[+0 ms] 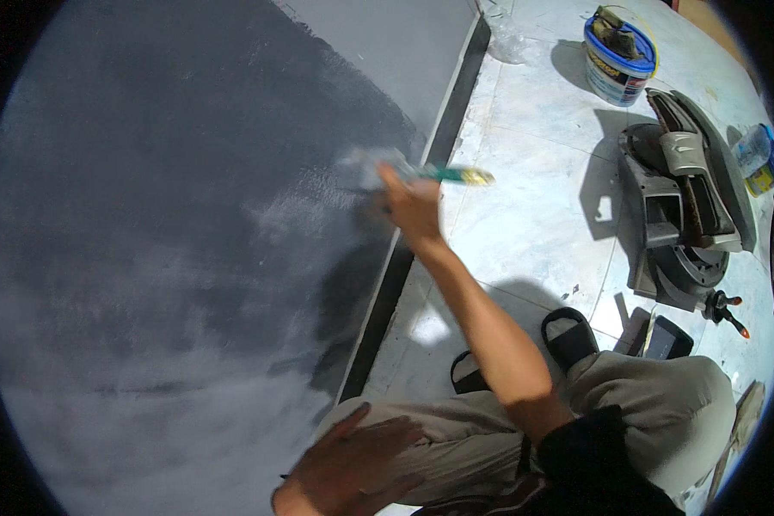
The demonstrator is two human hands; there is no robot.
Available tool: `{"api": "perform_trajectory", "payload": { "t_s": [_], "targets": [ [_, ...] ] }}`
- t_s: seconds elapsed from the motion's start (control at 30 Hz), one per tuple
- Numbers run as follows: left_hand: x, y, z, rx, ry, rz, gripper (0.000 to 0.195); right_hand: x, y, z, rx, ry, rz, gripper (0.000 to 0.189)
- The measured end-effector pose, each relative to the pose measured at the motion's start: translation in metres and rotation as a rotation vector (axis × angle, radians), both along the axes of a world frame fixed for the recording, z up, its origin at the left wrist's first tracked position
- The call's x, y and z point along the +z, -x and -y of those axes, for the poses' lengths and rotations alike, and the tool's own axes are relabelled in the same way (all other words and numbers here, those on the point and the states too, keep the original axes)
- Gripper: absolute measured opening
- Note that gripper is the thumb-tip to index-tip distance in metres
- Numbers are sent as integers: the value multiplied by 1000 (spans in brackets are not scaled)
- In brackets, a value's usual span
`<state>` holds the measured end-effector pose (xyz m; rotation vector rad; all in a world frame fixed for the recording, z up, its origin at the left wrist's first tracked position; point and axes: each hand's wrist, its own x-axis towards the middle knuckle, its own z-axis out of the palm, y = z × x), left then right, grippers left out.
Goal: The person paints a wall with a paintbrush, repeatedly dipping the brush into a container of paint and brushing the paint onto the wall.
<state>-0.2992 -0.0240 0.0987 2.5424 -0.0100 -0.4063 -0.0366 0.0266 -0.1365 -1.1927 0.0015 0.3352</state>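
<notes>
My right hand grips a paintbrush with a green and yellow handle. Its head end is blurred against a wall coated mostly in dark grey, with a lighter grey area at the top. A pale, streaky patch shows on the wall beside the brush. Lower down, my left hand is held over my left thigh in beige trousers. Its fingers are spread and nothing shows in them. Whether it touches the cloth, I cannot tell.
A dark skirting strip divides wall from tiled floor. A blue-lidded bucket carries a dark rag. Grey plastic parts stand to the right, near a plastic container, a phone-like device and black sandals.
</notes>
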Motion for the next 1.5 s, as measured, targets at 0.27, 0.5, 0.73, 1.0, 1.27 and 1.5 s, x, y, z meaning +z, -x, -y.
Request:
{"api": "perform_trajectory", "payload": {
  "t_s": [0.27,0.5,0.73,1.0,1.27,1.5],
  "targets": [
    [-111,-81,-60,139,508,-58,24,-27,-7,168,175,807,593,33],
    [-311,-143,42,-148,981,-434,26,125,-56,281,333,1075,1120,25],
    [-378,-143,143,-326,1009,-539,29,194,49,449,337,1325,597,37],
    [-379,-130,225,-189,882,-381,66,116,180,557,-257,1170,95,19],
    [-373,-136,302,-94,869,-393,40,-21,236,593,-453,1075,-217,23],
    [-397,-139,311,-67,745,-400,25,-48,250,595,-506,943,-385,25]
  ]
}}
